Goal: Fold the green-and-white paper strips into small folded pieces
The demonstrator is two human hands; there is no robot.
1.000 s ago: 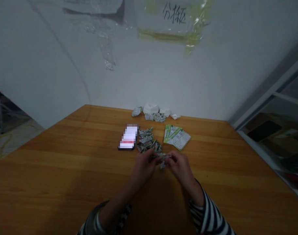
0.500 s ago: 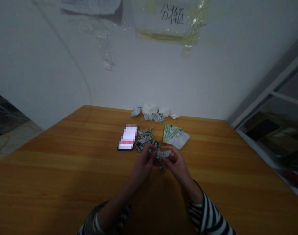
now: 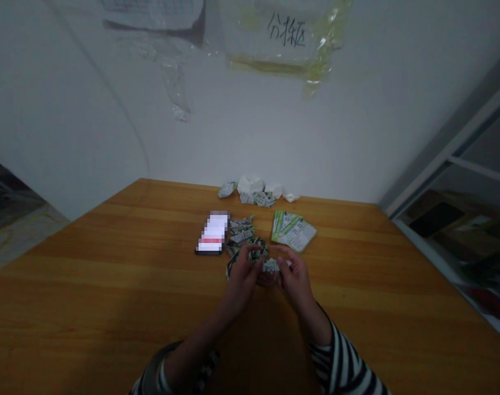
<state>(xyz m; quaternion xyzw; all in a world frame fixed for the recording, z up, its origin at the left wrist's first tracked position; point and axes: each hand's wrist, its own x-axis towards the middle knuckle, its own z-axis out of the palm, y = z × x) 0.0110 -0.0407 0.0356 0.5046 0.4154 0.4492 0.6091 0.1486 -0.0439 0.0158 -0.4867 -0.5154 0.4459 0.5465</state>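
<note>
My left hand (image 3: 242, 277) and my right hand (image 3: 294, 277) meet over the middle of a wooden table (image 3: 110, 296), both pinching a small folded piece of printed paper (image 3: 270, 266). Their fingers are curled tight round it. Just beyond my hands lies a heap of small folded paper pieces (image 3: 244, 237) in green and white. A flat stack of printed paper sheets (image 3: 293, 230) lies to the right of that heap. Both sleeves are striped.
A phone (image 3: 212, 233) with a lit screen lies left of the folded heap. Crumpled paper scraps (image 3: 256, 191) sit at the table's far edge against the white wall. A metal frame (image 3: 451, 159) stands to the right of the table.
Both hands have drifted slightly forward and closer together, towards the heap, still working the same paper piece between the fingers.
</note>
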